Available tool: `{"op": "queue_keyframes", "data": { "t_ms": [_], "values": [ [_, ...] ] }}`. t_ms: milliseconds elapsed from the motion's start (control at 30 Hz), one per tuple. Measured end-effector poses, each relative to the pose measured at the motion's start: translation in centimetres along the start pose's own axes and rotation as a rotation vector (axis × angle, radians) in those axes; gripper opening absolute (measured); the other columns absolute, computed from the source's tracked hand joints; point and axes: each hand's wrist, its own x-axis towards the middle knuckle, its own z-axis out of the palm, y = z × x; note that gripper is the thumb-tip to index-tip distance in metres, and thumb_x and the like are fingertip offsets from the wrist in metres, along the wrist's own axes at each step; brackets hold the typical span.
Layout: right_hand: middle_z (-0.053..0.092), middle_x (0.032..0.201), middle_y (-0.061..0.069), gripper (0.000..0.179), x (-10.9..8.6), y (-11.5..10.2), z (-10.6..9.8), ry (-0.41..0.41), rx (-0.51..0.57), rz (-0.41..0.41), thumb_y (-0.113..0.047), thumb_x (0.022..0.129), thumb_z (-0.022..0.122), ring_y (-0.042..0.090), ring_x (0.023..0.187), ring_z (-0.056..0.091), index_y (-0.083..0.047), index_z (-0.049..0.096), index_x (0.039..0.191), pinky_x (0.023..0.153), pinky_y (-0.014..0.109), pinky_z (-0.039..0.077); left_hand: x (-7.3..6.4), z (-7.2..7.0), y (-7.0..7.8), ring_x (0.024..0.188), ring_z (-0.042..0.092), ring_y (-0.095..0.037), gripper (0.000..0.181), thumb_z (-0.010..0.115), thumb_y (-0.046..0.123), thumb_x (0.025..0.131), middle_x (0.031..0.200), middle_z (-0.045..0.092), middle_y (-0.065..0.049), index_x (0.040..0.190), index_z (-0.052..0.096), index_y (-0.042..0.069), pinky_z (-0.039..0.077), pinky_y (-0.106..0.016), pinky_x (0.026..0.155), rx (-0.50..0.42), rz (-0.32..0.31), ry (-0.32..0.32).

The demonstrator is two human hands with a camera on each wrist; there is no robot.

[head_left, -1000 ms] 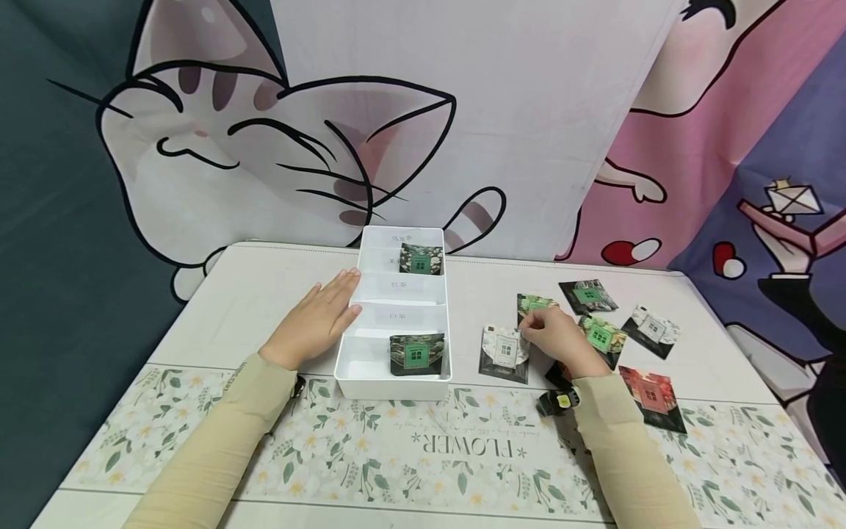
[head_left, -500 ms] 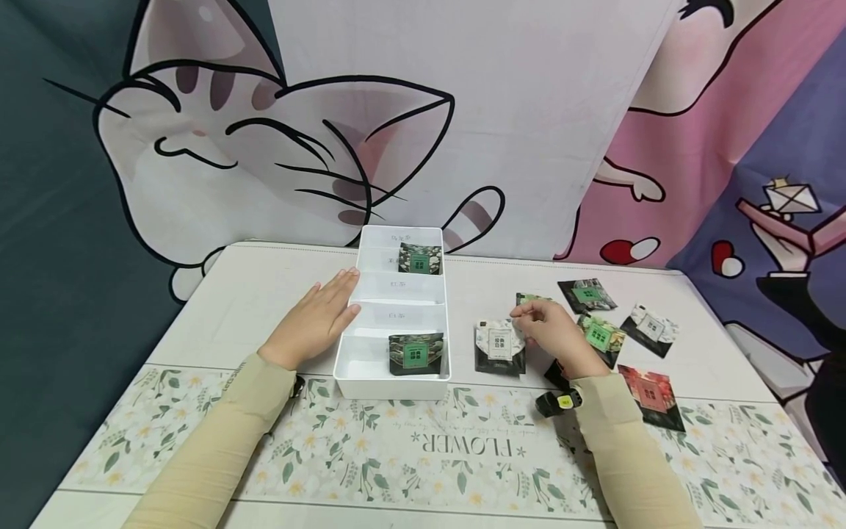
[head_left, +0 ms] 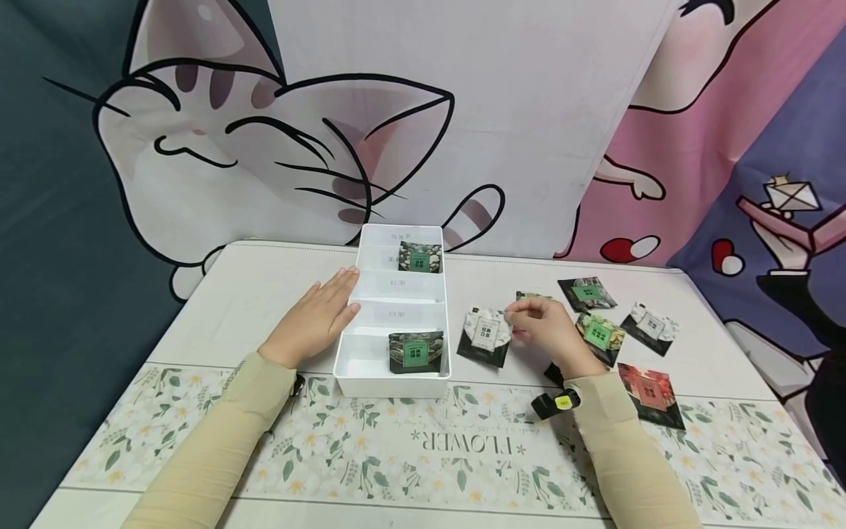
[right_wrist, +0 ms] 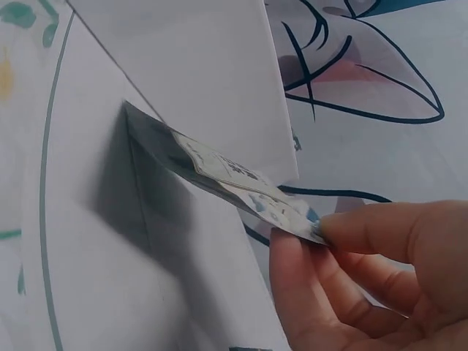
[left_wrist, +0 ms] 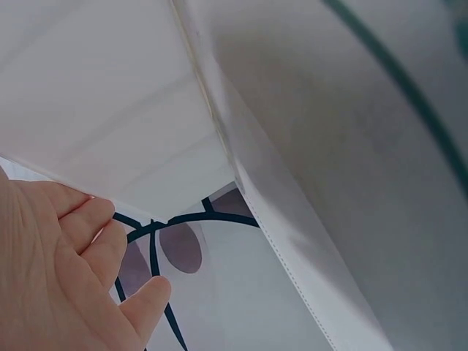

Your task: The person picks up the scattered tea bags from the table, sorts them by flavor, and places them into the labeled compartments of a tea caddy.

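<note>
My right hand point(head_left: 545, 334) pinches the upper right corner of a white-and-black tea bag packet point(head_left: 485, 336) between thumb and fingers. In the right wrist view the same packet point(right_wrist: 227, 172) tilts above the table, casting a shadow. To its left stands a long white divided box point(head_left: 393, 388) with labelled compartments. A dark green-labelled packet point(head_left: 416, 354) sits in the nearest compartment, and a similar packet point(head_left: 420, 258) in one toward the back. My left hand point(head_left: 313, 319) rests its straight fingers against the box's left side; its fingers point(left_wrist: 91, 219) lie along the wall in the left wrist view.
Right of the box lie loose packets: a red one point(head_left: 653, 397), a white one point(head_left: 651, 328), a green one point(head_left: 600, 335) and a dark one point(head_left: 587, 293). Another green packet point(head_left: 529, 295) is mostly hidden behind my right hand. A cartoon cat curtain point(head_left: 529, 132) hangs behind the table.
My right hand has lifted the white tea bag packet and moved it left toward the box, turning it a little. My left hand has stayed at the box's side.
</note>
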Motion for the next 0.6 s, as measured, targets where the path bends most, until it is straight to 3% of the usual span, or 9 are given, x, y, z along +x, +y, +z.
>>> {"op": "queue_keyframes", "data": {
  "t_ms": [200,600],
  "values": [
    [0.067,0.099,0.008,0.024,0.1,-0.3,0.4,0.039,0.07,-0.02,-0.011,0.099,0.066,0.014,0.082,0.068,0.006,0.064,0.115,0.083,0.033,0.062,0.0,0.0,0.0,0.155,0.015,-0.03,0.065,0.029,0.042,0.111,0.168,0.018,-0.011,0.162,0.017,0.003,0.012,-0.054,0.125,0.0,-0.002,-0.002],
    [0.067,0.094,0.007,0.024,0.0,-1.3,0.3,0.115,0.123,-0.079,-0.008,0.099,0.063,0.015,0.079,0.07,0.007,0.063,0.117,0.083,0.033,0.062,0.0,-0.1,0.1,0.155,0.018,-0.031,0.065,0.03,0.041,0.111,0.168,0.019,-0.012,0.161,0.018,0.002,0.015,-0.055,0.125,0.013,0.006,0.001]
  ]
}}
